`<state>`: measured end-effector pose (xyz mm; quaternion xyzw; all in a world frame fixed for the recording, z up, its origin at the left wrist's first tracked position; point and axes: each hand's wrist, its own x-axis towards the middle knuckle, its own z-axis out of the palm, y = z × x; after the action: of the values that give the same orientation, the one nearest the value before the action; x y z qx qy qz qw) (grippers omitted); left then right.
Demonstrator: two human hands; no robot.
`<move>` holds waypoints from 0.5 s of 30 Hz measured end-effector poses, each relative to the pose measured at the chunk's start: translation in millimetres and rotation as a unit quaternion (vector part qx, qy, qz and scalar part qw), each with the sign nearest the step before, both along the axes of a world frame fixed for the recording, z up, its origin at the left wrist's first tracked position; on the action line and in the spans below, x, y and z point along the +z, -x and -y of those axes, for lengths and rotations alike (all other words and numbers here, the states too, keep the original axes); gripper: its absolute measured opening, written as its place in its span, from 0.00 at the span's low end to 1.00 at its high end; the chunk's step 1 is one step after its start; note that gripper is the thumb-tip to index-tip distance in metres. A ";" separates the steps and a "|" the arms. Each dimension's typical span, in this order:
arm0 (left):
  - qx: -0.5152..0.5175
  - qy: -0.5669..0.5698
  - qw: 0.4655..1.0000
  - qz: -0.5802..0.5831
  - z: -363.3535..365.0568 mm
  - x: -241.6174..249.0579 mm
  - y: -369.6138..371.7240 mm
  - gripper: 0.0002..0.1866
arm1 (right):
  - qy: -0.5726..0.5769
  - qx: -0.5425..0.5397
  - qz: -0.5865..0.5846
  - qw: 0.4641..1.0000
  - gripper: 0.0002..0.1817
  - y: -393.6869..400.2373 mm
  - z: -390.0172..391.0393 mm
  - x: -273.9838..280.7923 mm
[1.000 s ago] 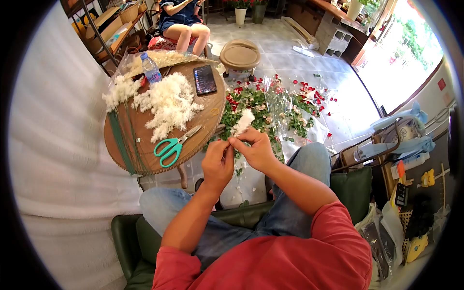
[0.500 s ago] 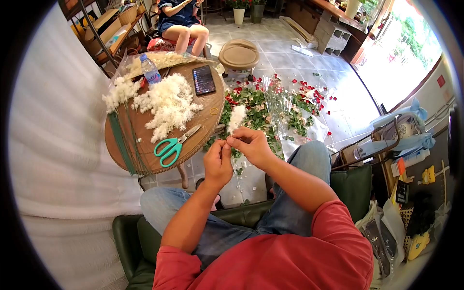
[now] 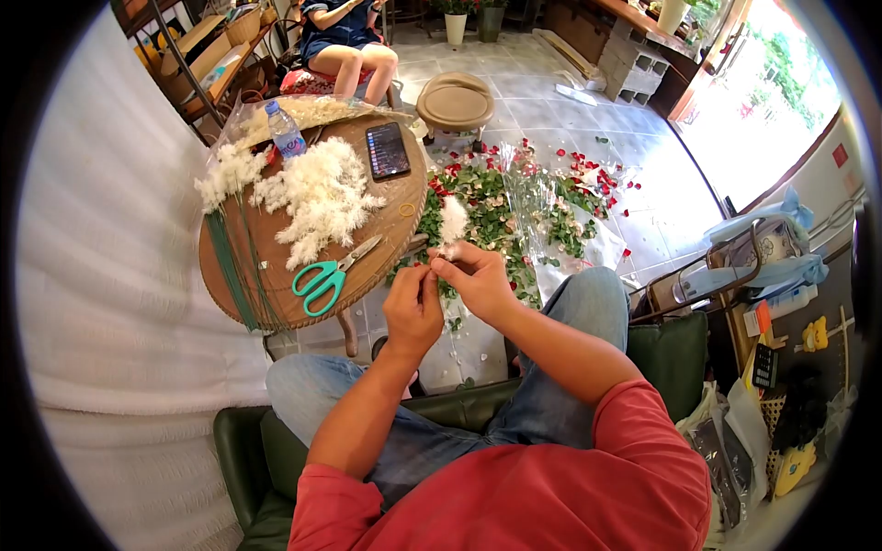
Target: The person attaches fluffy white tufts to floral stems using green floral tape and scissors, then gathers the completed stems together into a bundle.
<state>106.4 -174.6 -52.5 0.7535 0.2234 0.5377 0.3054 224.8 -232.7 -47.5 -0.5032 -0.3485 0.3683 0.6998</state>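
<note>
A fluffy white plume (image 3: 453,223) stands upright above my fingertips, in front of my knees. My left hand (image 3: 412,306) pinches at the plume's base, thumb against finger. My right hand (image 3: 477,283) also pinches there, its fingertips touching those of the left. The stem between the fingers is mostly hidden. To the left, on a round wooden table (image 3: 386,241), lie teal-handled scissors (image 3: 322,283) with parted blades. Behind them is a pile of white plumes (image 3: 322,197), and beside it a bundle of green stems (image 3: 231,271).
A water bottle (image 3: 286,133) and a phone (image 3: 388,151) are on the table. Red petals and green leaves (image 3: 487,197) litter the tiled floor near clear wrapping. A brown stool (image 3: 455,101) stands beyond. Another person (image 3: 344,50) sits behind the table.
The plume has shifted very slightly while both hands keep pinching its base. Everything on the table is as it was.
</note>
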 end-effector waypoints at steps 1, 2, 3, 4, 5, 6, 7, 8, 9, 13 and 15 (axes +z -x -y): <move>0.006 0.005 1.000 0.010 0.3 0.2 -0.6 0.03 | 0.000 -0.001 -0.001 1.000 0.07 -0.8 0.2 -1.2; 0.005 0.005 1.000 0.010 2.0 1.3 -0.4 0.03 | 0.009 0.000 0.035 0.999 0.07 -2.1 0.1 -3.4; -0.009 0.041 0.999 0.007 5.1 4.1 0.9 0.03 | 0.019 0.000 0.071 0.997 0.08 -1.9 0.1 -0.4; -0.023 0.078 0.997 0.004 7.6 5.2 2.5 0.03 | 0.018 -0.002 0.070 0.997 0.08 -3.3 1.0 3.5; -0.025 0.077 0.997 0.003 6.3 -1.9 3.7 0.03 | -0.004 0.002 0.121 0.993 0.08 -6.5 2.0 8.6; -0.078 0.185 0.980 -0.002 2.8 -8.1 4.4 0.03 | -0.026 0.006 0.173 0.985 0.07 -8.5 2.4 13.5; -0.130 0.291 0.948 -0.007 -0.2 -13.4 5.6 0.03 | -0.026 0.005 0.172 0.985 0.07 -9.7 2.0 12.2; -0.131 0.290 0.948 -0.008 -2.8 -18.1 7.3 0.03 | -0.022 0.022 0.103 0.994 0.07 -10.8 1.4 9.6; -0.210 0.402 0.890 0.043 -4.4 -11.9 8.1 0.03 | -0.018 0.039 0.034 0.999 0.07 -10.8 1.0 9.7; -0.223 0.449 0.864 0.051 -0.1 -10.5 5.6 0.05 | -0.005 0.024 -0.019 1.000 0.06 -10.4 0.9 12.0; -0.184 0.364 0.911 0.061 4.8 -14.0 0.6 0.05 | -0.004 0.005 -0.031 0.999 0.06 -14.9 -1.3 6.5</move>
<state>105.8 -179.4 -66.5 0.5833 0.2419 0.3985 0.6652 239.7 -231.5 -41.0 -0.4868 -0.3306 0.3857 0.7106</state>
